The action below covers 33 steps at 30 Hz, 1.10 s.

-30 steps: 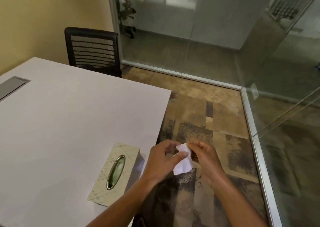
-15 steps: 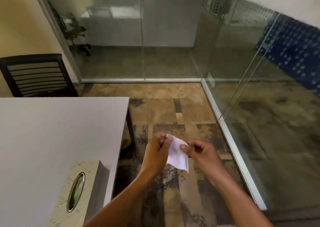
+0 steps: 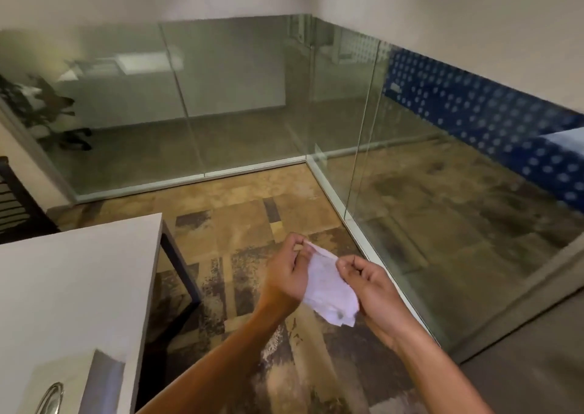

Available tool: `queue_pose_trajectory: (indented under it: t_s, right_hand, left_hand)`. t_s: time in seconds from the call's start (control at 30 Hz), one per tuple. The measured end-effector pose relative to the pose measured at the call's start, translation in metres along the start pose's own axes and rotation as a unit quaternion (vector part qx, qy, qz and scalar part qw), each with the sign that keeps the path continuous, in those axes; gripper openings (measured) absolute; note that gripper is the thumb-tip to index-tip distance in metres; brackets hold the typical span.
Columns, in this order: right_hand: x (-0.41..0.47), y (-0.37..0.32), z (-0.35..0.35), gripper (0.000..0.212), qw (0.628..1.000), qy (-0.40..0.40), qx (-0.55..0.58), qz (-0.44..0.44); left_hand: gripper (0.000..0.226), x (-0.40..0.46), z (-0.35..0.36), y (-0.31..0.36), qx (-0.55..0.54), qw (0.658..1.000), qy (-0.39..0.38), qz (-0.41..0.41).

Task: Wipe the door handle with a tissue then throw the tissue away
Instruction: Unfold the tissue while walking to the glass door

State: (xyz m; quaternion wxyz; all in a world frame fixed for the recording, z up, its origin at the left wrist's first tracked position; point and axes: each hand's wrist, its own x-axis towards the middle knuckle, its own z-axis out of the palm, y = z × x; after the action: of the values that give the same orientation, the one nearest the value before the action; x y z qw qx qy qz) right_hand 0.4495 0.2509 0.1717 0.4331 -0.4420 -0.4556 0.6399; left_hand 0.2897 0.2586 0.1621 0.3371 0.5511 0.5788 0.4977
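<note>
Between table and glass wall | left hand and right hand each pinch tissue, stretched between them (probably unfolding it for wiping) | door handle not visible | wiping not begun

You get dim, warm indoor light; the glass shows pale reflections, edges bow from the wide lens, and everything looks slightly soft.
</note>
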Motion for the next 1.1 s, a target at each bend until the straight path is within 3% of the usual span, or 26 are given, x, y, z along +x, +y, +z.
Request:
queue_pose_trajectory:
  t_s: [0.2, 0.4, 0.6, 0.73, 0.87, 0.97, 1.03, 1.1]
  right_hand:
    - [-0.025, -0.016, -0.058, 0.036, 0.999, 0.018, -0.035, 0.033]
    - [-0.042, -0.026, -0.106, 0.033, 0.984, 0.174, -0.037, 0.024]
    - [-0.056, -0.033, -0.147, 0.039, 0.967, 0.253, -0.016, -0.002]
    - [-0.057, -0.038, -0.174, 0.036, 0.943, 0.333, -0.015, -0.014]
    - [-0.052, -0.046, -0.203, 0.036, 0.908, 0.416, 0.030, -0.037]
    - [-0.052, -0.052, -0.222, 0.035, 0.880, 0.463, 0.096, -0.049]
    - [-0.052, -0.058, -0.232, 0.037, 0.862, 0.483, 0.138, -0.061]
    - [-0.051, -0.060, -0.243, 0.039, 0.847, 0.501, 0.163, -0.067]
  left_hand:
    - [0.012, 0.013, 0.053, 0.023, 0.012, 0.993, -0.110, 0.034]
    - [0.012, 0.024, 0.104, 0.051, 0.048, 0.972, -0.207, 0.101]
    - [0.012, 0.047, 0.162, 0.062, 0.096, 0.936, -0.305, 0.145]
    - [0.005, 0.062, 0.211, 0.077, -0.027, 0.919, -0.383, 0.089]
    - [0.038, 0.071, 0.259, 0.087, -0.147, 0.847, -0.510, -0.038]
    - [0.068, 0.075, 0.290, 0.087, -0.222, 0.745, -0.598, -0.196]
    - [0.087, 0.079, 0.308, 0.082, -0.234, 0.674, -0.654, -0.253]
    - [0.080, 0.082, 0.320, 0.081, -0.244, 0.632, -0.685, -0.268]
